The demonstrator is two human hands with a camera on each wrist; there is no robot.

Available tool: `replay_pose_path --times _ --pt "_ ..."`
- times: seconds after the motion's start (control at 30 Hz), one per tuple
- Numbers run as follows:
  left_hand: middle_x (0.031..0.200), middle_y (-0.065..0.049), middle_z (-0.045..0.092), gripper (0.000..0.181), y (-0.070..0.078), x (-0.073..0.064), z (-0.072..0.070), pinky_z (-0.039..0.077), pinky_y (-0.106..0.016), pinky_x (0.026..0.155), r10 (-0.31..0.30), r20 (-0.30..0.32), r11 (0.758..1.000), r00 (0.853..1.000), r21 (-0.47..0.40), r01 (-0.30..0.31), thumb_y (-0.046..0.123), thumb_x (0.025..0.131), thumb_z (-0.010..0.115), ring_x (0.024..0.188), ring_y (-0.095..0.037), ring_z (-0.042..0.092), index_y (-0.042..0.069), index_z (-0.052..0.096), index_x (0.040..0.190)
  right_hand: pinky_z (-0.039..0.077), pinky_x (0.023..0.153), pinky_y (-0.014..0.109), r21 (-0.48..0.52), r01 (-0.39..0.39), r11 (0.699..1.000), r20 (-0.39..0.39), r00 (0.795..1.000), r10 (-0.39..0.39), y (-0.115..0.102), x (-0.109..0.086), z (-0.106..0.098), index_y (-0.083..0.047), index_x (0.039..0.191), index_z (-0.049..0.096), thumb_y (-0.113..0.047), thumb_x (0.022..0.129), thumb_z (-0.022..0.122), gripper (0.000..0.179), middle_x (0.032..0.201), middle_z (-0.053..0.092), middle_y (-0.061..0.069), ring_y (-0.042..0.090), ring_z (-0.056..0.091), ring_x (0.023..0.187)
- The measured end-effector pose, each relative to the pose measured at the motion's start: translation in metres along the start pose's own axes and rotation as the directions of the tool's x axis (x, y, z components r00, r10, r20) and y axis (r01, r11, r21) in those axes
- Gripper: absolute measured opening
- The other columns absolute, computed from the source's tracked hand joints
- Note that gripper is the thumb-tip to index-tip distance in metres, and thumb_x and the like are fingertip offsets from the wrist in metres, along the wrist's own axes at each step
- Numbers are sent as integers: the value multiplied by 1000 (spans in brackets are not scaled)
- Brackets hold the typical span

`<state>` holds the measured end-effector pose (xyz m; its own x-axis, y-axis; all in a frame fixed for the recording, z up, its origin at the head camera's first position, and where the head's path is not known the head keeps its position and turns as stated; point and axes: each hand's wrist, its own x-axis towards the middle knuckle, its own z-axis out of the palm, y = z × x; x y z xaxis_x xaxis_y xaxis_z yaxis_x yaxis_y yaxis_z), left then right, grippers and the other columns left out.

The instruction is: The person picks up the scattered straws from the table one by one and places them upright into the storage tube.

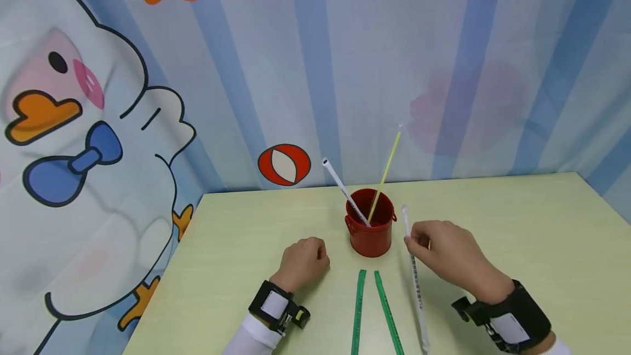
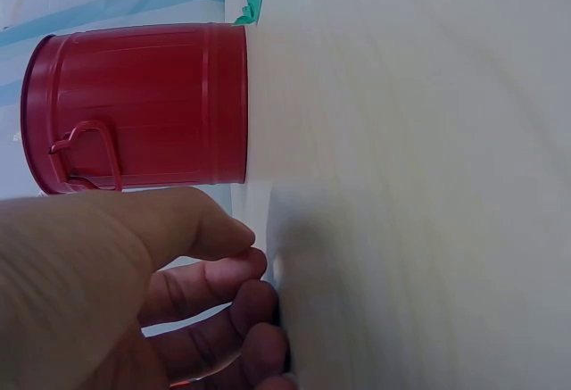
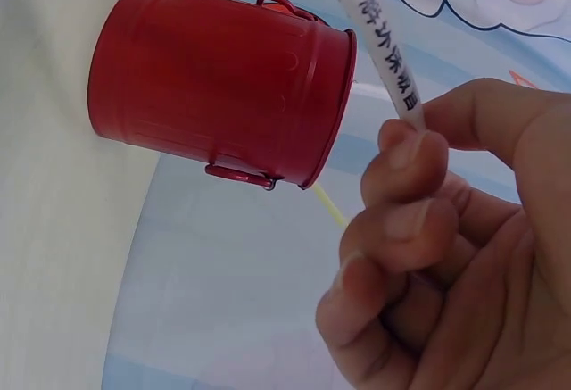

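My right hand (image 1: 448, 251) pinches a white wrapped straw (image 1: 418, 289) near its upper end, just right of a small red bucket (image 1: 370, 244). Black lettering runs along that straw's wrapper (image 3: 379, 42) in the right wrist view. Out of the bucket lean a white straw (image 1: 340, 182) with a dark tip and a thin yellow straw (image 1: 389, 163). Loosely curled, my left hand (image 1: 303, 262) rests on the table left of the bucket and holds nothing. The left wrist view shows its thumb and index finger close together beside the bucket's side (image 2: 143, 95).
Two green wrapped straws (image 1: 359, 311) lie on the pale yellow table (image 1: 532, 245), in front of the bucket between my hands. Behind the table hangs a blue striped cloth (image 1: 374, 70) with a cartoon duck (image 1: 98, 223) at left. Both wrists carry black strapped devices.
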<state>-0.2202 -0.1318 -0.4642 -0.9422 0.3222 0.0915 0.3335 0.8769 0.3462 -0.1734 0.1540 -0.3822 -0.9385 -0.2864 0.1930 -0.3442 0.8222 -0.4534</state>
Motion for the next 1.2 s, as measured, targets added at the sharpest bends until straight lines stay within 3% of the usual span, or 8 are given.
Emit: replay_pose_path --times 0.3,0.5,0.87,1.2 --pt "54 8 42 26 -1 0 0 30 -25 45 -8 -1 1000 1000 -1 8 11 83 64 51 -8 43 18 53 61 36 46 29 -16 72 997 -80 994 -73 -4 8 -4 -18 70 60 -19 89 65 21 56 49 -8 11 43 51" --pt "54 8 42 26 0 0 0 30 -25 45 -7 -5 1000 1000 -1 7 12 83 64 51 -8 42 18 52 61 34 45 29 -15 128 992 -176 976 -129 -7 15 -13 -18 69 58 -17 90 64 22 55 48 -8 11 41 49" --pt "54 8 41 26 1 0 -1 30 -25 45 -14 0 1000 1000 -14 14 11 83 64 51 -8 42 18 52 60 35 46 31 -31 248 968 -397 886 -239 -12 29 -33 -16 67 59 -9 87 64 22 54 49 -7 9 42 49" --pt "55 8 42 25 -1 0 0 30 -25 46 -10 2 1000 1000 -10 10 11 83 64 52 -8 43 18 53 61 38 45 33 -27 284 958 -551 796 -252 -23 39 -46 -11 70 63 -6 86 64 17 55 53 -3 11 47 48"
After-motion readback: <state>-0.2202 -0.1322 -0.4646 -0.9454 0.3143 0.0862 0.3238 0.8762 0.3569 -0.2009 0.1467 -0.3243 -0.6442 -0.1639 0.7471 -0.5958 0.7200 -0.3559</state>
